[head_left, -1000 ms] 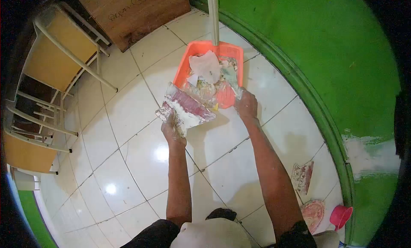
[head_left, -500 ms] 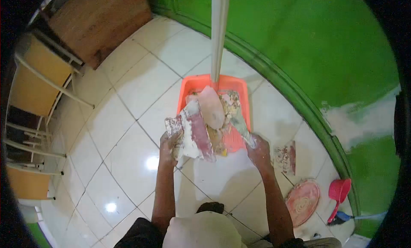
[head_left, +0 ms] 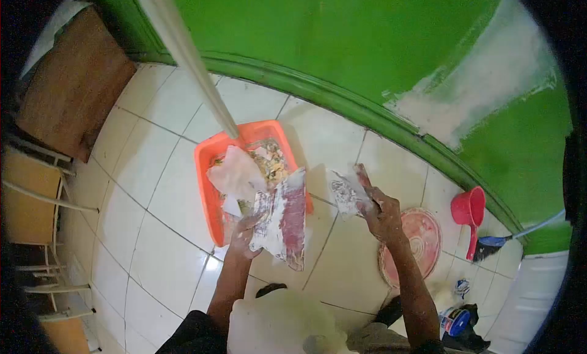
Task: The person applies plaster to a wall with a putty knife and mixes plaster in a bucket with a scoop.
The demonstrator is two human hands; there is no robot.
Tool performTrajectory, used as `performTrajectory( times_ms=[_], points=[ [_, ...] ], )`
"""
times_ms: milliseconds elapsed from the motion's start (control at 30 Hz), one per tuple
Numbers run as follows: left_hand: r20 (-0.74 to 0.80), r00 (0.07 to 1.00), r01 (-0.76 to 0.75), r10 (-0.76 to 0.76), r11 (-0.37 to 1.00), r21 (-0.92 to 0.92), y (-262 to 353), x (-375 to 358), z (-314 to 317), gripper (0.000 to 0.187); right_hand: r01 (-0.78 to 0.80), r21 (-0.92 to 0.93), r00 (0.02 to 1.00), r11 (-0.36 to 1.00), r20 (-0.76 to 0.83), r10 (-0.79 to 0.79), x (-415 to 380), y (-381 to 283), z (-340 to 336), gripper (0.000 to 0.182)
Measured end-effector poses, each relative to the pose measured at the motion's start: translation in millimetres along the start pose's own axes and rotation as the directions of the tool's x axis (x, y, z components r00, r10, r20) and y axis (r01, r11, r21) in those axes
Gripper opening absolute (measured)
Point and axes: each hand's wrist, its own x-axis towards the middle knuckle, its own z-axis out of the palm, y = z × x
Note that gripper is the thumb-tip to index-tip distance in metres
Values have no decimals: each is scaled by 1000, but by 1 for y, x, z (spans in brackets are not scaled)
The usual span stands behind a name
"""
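My left hand (head_left: 244,235) grips a maroon board (head_left: 292,222) smeared with white paste, held over the lower right edge of an orange dustpan (head_left: 206,198). The dustpan has a long pale handle and holds debris and a large pale scrap (head_left: 235,170). My right hand (head_left: 384,216) is closed on a smaller putty-smeared piece (head_left: 347,194) with a dark red edge, right of the dustpan. Whether the scraper is also in this hand I cannot tell. Below and right of that hand lies a round red lid (head_left: 433,235) with whitish smears.
A green wall (head_left: 342,42) with a white patch (head_left: 477,79) runs along the tiled floor. At right are a pink dipper (head_left: 468,206), a blue-headed brush (head_left: 494,240) and a blue-labelled tub (head_left: 455,321). Chairs (head_left: 30,177) and a wooden panel (head_left: 73,79) stand left.
The view has turned right. The small smeared piece from the floor now appears in my right hand, away from the dustpan. The board in my left hand is more upright.
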Motion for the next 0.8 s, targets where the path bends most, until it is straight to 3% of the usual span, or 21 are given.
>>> performTrajectory(
  times_ms=[33,167,233,333,367,433,467,500,533,567,633,700,767,800],
  points=[
    [8,1000,12,-12,1000,3,0,1,-3,60,-31,-29,996,999,82,33,-6,-3,-2,62],
    [46,997,58,-55,995,-76,0,5,-15,57,-28,88,1000,996,-7,29,-20,-33,18,54],
    [-24,1000,-16,16,1000,-22,-5,8,9,55,259,-208,936,943,-188,-299,-19,-45,25,40],
    [32,997,-68,67,997,37,-11,8,8,52,342,-306,895,888,-181,-407,-22,-47,45,43],
    [42,993,-115,112,987,107,-12,9,13,51,356,-297,892,886,-175,-418,-21,-49,52,43],
    [-16,997,-79,80,996,40,-8,6,6,48,181,18,983,983,-41,-181,-20,-53,64,43],
    [-90,992,-88,91,996,34,-5,5,-2,46,311,-25,942,950,-127,-311,-15,-48,70,40],
    [-156,981,-108,112,994,29,-5,0,-7,44,325,-12,939,946,-117,-324,-16,-41,74,40],
    [-54,992,-116,117,993,28,-4,-7,-4,41,295,44,954,954,-66,-292,-19,-35,77,34],
    [-60,989,-133,135,991,29,-2,-12,-3,41,261,97,965,961,-10,-261,-23,-32,81,28],
    [-249,943,-203,222,974,103,6,-22,10,38,233,97,969,968,56,-239,-27,-43,84,27],
    [-220,948,-223,230,973,57,16,-30,10,38,199,88,970,976,126,-209,-33,-49,91,25],
    [-190,953,-238,238,971,23,31,-35,11,38,258,-83,899,963,386,-208,-41,-53,99,25],
    [-261,916,-272,304,950,152,42,-33,11,38,254,-65,911,965,350,-216,-48,-48,104,25]
  ],
)
